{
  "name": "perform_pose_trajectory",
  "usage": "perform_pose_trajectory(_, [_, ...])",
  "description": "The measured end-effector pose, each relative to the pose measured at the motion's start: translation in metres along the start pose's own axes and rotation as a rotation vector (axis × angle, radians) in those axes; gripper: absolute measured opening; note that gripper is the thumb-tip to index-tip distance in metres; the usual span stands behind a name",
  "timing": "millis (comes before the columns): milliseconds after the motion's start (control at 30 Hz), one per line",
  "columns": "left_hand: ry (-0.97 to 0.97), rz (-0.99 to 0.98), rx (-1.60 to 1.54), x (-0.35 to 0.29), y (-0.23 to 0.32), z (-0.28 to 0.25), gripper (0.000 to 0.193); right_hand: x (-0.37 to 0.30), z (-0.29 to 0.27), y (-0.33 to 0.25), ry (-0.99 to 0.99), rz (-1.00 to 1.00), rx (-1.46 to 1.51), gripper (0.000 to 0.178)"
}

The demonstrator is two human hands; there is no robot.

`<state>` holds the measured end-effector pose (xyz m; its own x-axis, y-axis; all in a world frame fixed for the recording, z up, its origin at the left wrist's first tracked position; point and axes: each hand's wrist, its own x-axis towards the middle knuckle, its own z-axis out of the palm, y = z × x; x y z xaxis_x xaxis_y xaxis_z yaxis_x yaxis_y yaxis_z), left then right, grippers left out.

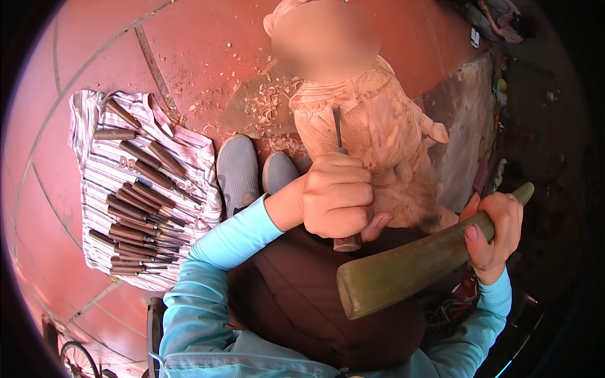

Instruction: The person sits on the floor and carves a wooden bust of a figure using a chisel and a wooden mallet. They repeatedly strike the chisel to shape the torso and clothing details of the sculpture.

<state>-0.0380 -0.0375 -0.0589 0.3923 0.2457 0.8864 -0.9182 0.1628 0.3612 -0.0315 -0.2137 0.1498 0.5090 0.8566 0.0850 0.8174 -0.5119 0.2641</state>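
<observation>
My left hand [337,196] is wrapped round a carving chisel [338,129]. The blade points away from me, and its tip lies at the chest of a carved wooden figure [391,120]. The butt of the brown handle sticks out below my fist. In my right hand [496,227] is a green club-shaped mallet [403,269], gripped by its narrow end. Its thick head slants down to the left, just below the chisel butt and apparently apart from it. The figure has carved folds, and its head is blurred.
On the left, a striped cloth garment [94,208] bears several wood-handled chisels [142,195]. Two grey shoes [238,167] stand beside it. Wood shavings [271,104] litter the red tiled floor [195,38]. A bicycle wheel [77,360] shows at lower left; another person [501,19] is at upper right.
</observation>
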Motion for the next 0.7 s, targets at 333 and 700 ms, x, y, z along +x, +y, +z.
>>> perform_pose_trajectory(333, [0.123, -0.034, 0.049, 0.002, -0.005, 0.001, 0.036, -0.003, 0.000, -0.013, 0.046, 0.022, 0.109, 0.079])
perform_pose_trajectory(700, [0.176, -0.082, -0.109, 0.000, -0.003, -0.019, 0.031, 0.034, -0.005, -0.021, -0.031, -0.030, -0.023, 0.046])
